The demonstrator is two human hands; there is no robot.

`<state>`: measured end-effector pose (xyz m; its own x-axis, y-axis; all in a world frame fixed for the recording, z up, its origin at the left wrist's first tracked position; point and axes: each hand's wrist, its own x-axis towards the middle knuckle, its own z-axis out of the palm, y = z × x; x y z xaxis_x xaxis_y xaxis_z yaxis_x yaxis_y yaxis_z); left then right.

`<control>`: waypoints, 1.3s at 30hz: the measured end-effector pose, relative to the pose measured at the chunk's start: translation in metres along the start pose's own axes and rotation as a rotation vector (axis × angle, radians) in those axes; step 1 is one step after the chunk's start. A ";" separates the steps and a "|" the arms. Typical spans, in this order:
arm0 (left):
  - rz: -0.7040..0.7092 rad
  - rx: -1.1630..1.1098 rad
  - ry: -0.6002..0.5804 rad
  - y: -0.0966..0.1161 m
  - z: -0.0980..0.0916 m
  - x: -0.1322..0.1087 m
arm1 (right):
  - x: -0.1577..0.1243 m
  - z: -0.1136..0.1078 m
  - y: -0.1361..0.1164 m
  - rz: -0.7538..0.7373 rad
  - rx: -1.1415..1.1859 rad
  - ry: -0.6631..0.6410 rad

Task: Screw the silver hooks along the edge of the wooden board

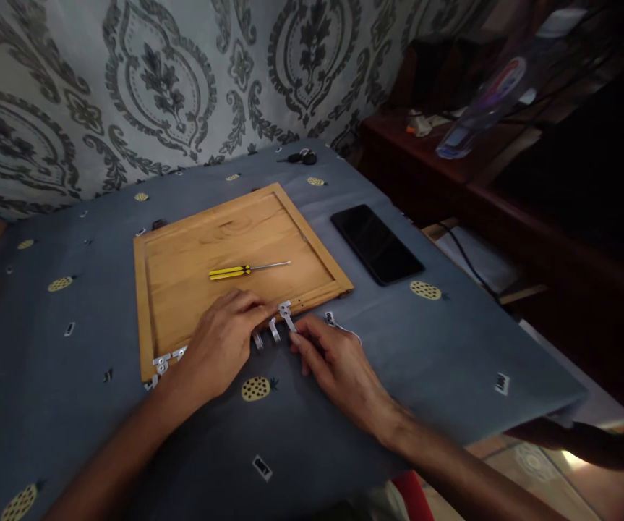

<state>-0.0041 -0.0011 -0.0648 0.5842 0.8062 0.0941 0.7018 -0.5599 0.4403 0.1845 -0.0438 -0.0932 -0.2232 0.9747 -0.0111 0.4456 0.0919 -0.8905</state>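
Note:
A wooden framed panel [236,231] lies flat on the table. My right hand [338,365] pinches the lower end of a silver metal hook [288,317] with thumb and fingers. The hook's flat, holed top rests on the panel's near edge. My left hand [228,340] lies over that edge, its fingertips closed in against the top of the same hook. Between my hands, another silver metal piece [274,330] sticks out from the edge. More metal brackets [162,364] sit at the near left corner, partly behind my left wrist. A yellow-handled screwdriver [230,272] lies on the panel.
A black phone [377,244] lies right of the panel. Keys [305,156] rest near the back of the blue tablecloth [398,376]. Small screws [108,375] lie at the left. A plastic bottle [485,108] stands on the dark wooden furniture [420,155] at right.

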 end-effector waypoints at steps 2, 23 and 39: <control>0.008 0.011 -0.008 -0.001 0.000 0.000 | 0.000 0.000 0.001 0.001 -0.007 -0.002; 0.063 0.142 -0.025 0.000 0.001 -0.001 | 0.000 0.001 0.006 -0.032 -0.007 0.002; 0.059 0.122 -0.007 -0.001 0.001 -0.001 | 0.000 0.001 0.005 -0.030 0.019 -0.003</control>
<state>-0.0051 -0.0019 -0.0665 0.6283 0.7701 0.1101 0.7105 -0.6257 0.3219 0.1856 -0.0432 -0.0982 -0.2390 0.9709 0.0146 0.4220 0.1173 -0.8990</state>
